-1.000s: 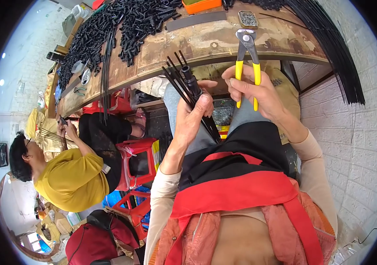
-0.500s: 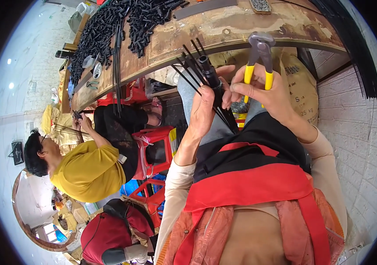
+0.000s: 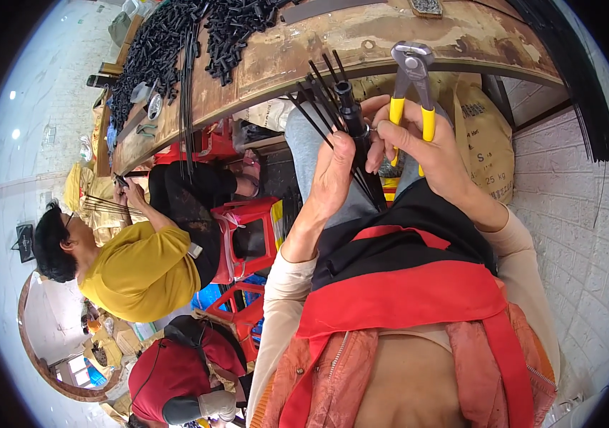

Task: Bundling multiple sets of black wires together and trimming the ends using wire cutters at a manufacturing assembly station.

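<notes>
My left hand (image 3: 331,175) is wrapped round a black ribbed tube (image 3: 351,114) and several thin black rods (image 3: 370,191) that fan out above my thumb. The tube stands nearly upright beside the rods. My right hand (image 3: 429,146) holds end-cutting pincers (image 3: 413,65) by their yellow grips, jaws pointing away from me. The pincer jaws touch nothing. My right fingertips are close against the left hand's fingers beside the tube; whether they pinch some small part there is hidden.
A wooden bench (image 3: 347,53) runs ahead, with a heap of black tubes (image 3: 169,50), loose rods (image 3: 189,93) and a small tray (image 3: 427,7). More rods (image 3: 579,93) hang off its right end. A printed sack (image 3: 483,143) stands below. A co-worker (image 3: 140,271) sits left near red stools (image 3: 251,232).
Both hands have shifted slightly right with the tube and rods. The pincers have tilted a little to the left and risen slightly.
</notes>
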`<act>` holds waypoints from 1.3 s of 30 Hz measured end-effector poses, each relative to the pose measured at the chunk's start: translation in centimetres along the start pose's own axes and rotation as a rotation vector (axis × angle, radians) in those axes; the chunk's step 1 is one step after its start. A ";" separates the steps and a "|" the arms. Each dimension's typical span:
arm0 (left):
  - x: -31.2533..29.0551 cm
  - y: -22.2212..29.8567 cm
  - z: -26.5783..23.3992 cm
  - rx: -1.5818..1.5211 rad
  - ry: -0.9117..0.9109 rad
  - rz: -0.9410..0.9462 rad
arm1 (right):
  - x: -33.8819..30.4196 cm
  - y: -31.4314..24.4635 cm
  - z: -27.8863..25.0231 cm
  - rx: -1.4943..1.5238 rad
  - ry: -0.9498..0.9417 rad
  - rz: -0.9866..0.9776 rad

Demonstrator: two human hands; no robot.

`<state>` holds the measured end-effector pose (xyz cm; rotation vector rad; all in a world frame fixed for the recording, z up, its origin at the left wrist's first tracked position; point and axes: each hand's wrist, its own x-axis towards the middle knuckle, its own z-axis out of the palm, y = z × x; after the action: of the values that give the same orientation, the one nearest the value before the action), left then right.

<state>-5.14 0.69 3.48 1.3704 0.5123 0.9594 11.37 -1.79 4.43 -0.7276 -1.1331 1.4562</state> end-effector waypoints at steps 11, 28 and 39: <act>0.0 0.1 0.2 0.050 0.058 -0.011 | 0.2 -0.2 0.2 -0.020 -0.003 -0.007; 0.5 0.0 -1.1 -0.180 -0.072 -0.040 | 2.4 -1.6 -1.3 -0.651 0.040 -0.243; 0.7 -0.4 -1.0 -0.146 -0.045 -0.076 | -1.9 -8.8 -2.3 -0.845 -0.324 0.537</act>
<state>-5.42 1.84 3.05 1.2302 0.4477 0.8849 17.22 -3.54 11.47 -1.5028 -1.9515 1.5397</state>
